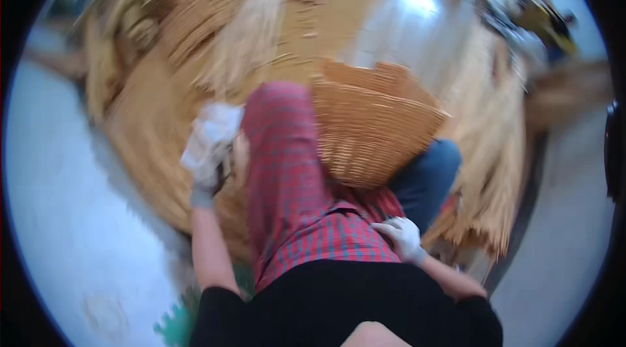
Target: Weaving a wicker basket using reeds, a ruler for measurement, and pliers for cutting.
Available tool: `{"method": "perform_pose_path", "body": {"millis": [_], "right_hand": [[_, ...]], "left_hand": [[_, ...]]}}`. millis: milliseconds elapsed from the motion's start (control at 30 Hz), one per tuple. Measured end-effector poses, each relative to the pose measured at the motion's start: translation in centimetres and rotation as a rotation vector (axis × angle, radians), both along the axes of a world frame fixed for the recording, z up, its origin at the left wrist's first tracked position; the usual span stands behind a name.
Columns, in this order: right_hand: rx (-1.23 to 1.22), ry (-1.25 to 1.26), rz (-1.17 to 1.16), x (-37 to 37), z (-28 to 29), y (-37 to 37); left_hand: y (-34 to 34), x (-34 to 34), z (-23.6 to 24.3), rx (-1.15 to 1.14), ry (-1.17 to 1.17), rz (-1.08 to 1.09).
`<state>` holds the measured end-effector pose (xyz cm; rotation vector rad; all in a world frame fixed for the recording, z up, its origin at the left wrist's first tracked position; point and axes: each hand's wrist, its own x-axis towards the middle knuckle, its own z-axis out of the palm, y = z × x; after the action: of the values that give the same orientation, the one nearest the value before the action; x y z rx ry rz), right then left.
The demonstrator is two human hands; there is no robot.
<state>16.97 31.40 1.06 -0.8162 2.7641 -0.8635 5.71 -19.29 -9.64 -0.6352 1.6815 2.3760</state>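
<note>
Red-and-blue checked cloth (280, 138) drapes the lap. Between the knees sits a glossy golden-brown basket (378, 132), flaring, finely woven in curved rows. The gloved left hand (212, 155) blurs; the gloved right hand (403, 236) touches the cloth; whether either's fingers grip, I cannot tell.

The woven basket (375, 129) looks like plant fibre, its ribbed surface faintly glossy. My right hand (400, 237) wears matt, soft-looking cloth; the covering on my left hand (215, 161) is too blurred to judge. The checked cloth (282, 145) on me looks matt, like my black top (345, 298). The strand bundle (479, 158) looks dry and rough, the pale floor (98, 210) smooth with a sheen.
</note>
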Motion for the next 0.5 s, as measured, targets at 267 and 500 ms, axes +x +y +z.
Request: {"method": "perform_pose_path", "body": {"millis": [267,500], "right_hand": [[-0.101,-0.036,0.061,-0.5,-1.0,0.0],[-0.111,-0.024,-0.026,1.1,-1.3,1.2]], "left_hand": [[-2.6,-0.3,-7.7,-0.625,0.216,-0.342],[6.1,-5.7,5.9,-0.876,0.372,0.127]]}}
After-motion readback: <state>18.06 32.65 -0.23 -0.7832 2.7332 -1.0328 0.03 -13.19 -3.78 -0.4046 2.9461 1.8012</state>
